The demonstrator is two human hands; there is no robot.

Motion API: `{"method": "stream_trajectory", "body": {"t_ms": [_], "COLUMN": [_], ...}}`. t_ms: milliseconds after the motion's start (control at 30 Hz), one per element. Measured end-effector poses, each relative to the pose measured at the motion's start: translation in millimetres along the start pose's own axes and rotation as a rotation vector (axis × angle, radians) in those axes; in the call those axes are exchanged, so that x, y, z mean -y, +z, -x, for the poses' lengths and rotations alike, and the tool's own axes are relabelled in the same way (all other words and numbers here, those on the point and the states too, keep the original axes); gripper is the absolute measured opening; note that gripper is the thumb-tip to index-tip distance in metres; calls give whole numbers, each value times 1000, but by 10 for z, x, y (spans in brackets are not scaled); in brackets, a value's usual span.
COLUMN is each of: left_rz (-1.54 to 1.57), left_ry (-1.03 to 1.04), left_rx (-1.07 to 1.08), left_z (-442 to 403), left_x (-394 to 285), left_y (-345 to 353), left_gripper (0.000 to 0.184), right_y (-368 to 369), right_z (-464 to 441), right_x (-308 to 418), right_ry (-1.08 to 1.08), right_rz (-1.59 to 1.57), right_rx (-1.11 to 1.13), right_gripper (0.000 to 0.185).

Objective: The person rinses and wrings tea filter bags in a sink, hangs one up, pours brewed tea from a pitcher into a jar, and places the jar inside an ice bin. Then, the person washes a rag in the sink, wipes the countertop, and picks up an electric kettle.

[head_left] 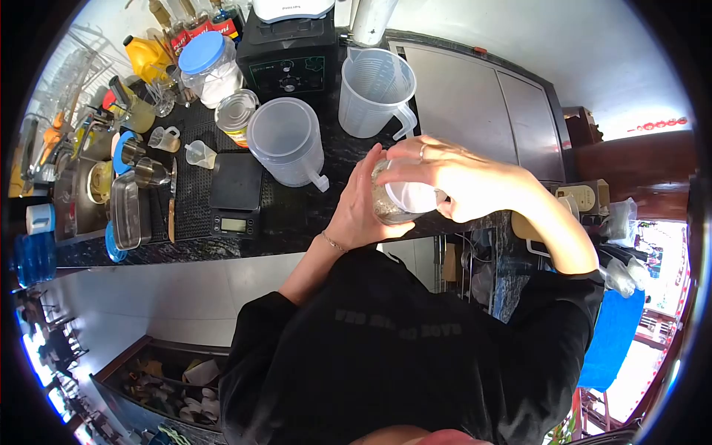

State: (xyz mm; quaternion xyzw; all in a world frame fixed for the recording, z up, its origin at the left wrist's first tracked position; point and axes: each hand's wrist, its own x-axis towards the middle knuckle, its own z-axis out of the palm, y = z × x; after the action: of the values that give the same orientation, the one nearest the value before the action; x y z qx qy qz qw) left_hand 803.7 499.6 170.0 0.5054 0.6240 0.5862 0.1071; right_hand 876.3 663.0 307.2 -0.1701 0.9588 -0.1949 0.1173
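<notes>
My left hand (pixel 357 211) is wrapped around a small clear jar (pixel 384 206) with pale, grainy contents, held just above the front part of the dark counter. My right hand (pixel 452 178) curls over the jar's top, its fingers gripping the white lid (pixel 409 197). Glare washes out part of the lid and the right hand, so I cannot tell whether the lid is seated or loose. Left of the jar stands a lidded plastic pitcher (pixel 285 137). Behind the hands is an open measuring jug (pixel 377 89).
A black digital scale (pixel 236 189), a knife (pixel 173 200), a tin can (pixel 237 115) and a blue-lidded jar (pixel 210 70) occupy the left counter. A blender base (pixel 288 63) stands behind. The sink (pixel 78 189) is at far left, and metal lids (pixel 475 96) lie right of the jug.
</notes>
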Motion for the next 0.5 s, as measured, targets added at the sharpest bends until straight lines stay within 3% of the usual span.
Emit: {"method": "stream_trajectory", "body": {"t_ms": [100,267,433,500], "left_rz": [12,83,67,64], "left_ry": [8,-20,-107,-106], "left_rx": [-10,-70,-50,-56], "left_z": [10,80,204,206], "left_x": [14,84,165,165], "left_y": [-9,49,125,135], "left_gripper": [110,112,120,118], "right_y": [-9,-85,-4,-68], "right_z": [-27,-86,-69,-141], "right_x": [-45,-88,91,210], "right_ry": [-69,-79,78,406], "right_rz": [31,-172,217,249], "right_rx": [32,-7,70,186], "right_gripper": [64,58,47,48]}}
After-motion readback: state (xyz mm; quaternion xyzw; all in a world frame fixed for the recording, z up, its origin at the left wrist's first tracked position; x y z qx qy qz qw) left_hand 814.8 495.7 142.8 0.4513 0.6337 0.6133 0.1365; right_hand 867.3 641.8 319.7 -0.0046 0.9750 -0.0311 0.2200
